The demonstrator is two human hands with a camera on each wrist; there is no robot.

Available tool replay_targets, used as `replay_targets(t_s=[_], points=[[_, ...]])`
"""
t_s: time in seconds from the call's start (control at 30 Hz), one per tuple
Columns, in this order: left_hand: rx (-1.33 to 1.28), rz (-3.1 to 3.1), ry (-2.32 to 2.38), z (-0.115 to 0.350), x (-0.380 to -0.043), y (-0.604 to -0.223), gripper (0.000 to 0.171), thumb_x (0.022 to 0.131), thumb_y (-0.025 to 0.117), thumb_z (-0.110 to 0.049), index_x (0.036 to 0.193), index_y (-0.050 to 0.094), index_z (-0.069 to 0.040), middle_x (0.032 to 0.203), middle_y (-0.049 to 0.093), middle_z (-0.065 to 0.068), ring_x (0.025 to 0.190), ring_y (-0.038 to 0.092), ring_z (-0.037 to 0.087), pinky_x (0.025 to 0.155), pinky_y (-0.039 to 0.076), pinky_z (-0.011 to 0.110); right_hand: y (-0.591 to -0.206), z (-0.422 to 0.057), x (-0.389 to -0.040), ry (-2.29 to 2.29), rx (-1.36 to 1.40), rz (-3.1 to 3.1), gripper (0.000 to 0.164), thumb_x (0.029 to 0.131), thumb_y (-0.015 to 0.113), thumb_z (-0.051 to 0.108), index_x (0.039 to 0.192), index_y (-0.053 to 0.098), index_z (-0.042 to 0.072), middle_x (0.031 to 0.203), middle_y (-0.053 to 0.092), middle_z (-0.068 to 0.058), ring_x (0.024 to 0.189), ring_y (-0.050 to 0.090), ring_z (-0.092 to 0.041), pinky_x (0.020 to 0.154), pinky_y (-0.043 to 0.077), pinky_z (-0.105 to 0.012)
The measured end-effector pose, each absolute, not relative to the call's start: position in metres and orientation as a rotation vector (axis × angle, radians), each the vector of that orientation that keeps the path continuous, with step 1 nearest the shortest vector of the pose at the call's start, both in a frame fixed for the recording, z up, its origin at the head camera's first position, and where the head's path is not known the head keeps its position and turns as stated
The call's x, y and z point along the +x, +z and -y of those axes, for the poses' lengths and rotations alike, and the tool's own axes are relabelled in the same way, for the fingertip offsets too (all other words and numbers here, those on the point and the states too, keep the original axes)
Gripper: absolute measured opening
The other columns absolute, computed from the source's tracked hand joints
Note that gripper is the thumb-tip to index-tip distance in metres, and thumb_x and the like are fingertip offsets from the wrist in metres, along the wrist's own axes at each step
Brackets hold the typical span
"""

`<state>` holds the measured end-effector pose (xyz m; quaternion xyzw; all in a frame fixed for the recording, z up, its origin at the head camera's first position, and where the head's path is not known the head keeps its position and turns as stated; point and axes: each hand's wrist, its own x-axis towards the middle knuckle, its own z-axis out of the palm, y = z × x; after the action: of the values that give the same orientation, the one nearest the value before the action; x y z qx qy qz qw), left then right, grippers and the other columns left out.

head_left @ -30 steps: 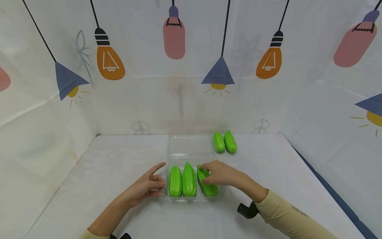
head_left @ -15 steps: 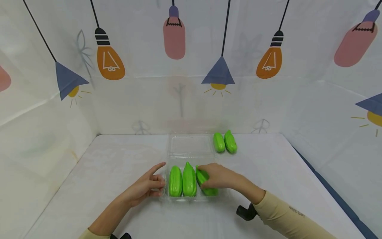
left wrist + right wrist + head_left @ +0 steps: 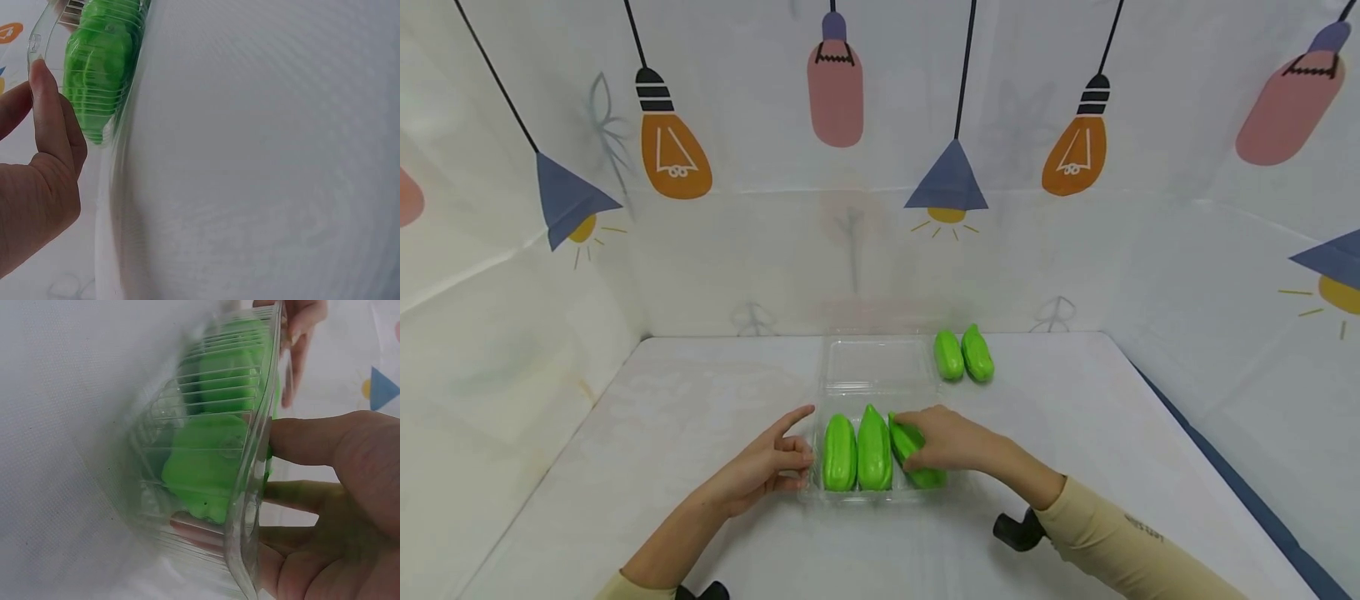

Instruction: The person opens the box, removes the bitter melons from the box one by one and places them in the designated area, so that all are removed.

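A clear plastic clamshell box (image 3: 917, 495) lies with its lid (image 3: 880, 365) folded back. Two long, glossy green vegetables stand side by side in it, the left vegetable (image 3: 840, 454) and the middle vegetable (image 3: 874, 450). My right hand (image 3: 953, 440) reaches over the right wall and grips the right vegetable (image 3: 927, 478), which lies tilted inside, its top end leaning left. My left hand (image 3: 771, 465) pinches the box's left rim, index finger stretched out. In the left wrist view, a fingertip (image 3: 41, 70) presses against the rim. The right wrist view shows the vegetables through the ribbed wall (image 3: 231, 531).
Two more green vegetables (image 3: 949, 357) lie beside the lid at the back right. The white table (image 3: 1060, 400) meets a patterned fabric backdrop (image 3: 880, 258) behind. A black device (image 3: 1019, 531) sits at the right wrist.
My right hand has shifted slightly left, and the top of the right vegetable has moved left with it. The left hand has kept its place at the box's rim.
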<state>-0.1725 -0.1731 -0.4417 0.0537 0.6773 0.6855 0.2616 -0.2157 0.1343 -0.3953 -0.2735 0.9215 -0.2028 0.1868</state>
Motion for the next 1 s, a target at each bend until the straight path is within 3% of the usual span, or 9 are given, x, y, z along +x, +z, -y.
replay_targets(t_s=[0.3, 0.6, 1.0], points=[[0.104, -1.839, 1.853, 0.172, -0.173, -0.442, 0.08, 0.097, 0.063, -0.014, 0.159, 0.014, -0.029, 0.094, 0.056, -0.001, 0.077, 0.058, 0.011, 0.071, 0.058, 0.024, -0.394, -0.137, -0.216, -0.631, -0.764, -2.588, 0.07, 0.081, 0.08, 0.024, 0.144, 0.052, 0.01, 0.133, 0.062, -0.005, 0.107, 0.054, -0.017, 0.094, 0.049, -0.043], [0.11, -1.839, 1.856, 0.174, -0.173, -0.441, 0.079, 0.098, 0.061, -0.014, 0.159, 0.013, -0.029, 0.095, 0.055, -0.001, 0.077, 0.059, 0.011, 0.071, 0.058, 0.023, -0.39, -0.141, -0.218, -0.669, -0.791, -2.614, 0.067, 0.084, 0.075, 0.022, 0.145, 0.051, 0.009, 0.14, 0.059, -0.009, 0.126, 0.055, -0.023, 0.107, 0.046, -0.048], [0.08, -1.833, 1.851, 0.17, -0.172, -0.439, 0.079, 0.097, 0.061, -0.013, 0.158, 0.014, -0.029, 0.095, 0.055, -0.001, 0.075, 0.058, 0.011, 0.07, 0.057, 0.022, -0.385, -0.146, -0.215, -0.756, -0.798, -2.663, 0.063, 0.088, 0.073, 0.017, 0.146, 0.049, 0.01, 0.145, 0.055, -0.01, 0.137, 0.049, -0.031, 0.112, 0.042, -0.051]])
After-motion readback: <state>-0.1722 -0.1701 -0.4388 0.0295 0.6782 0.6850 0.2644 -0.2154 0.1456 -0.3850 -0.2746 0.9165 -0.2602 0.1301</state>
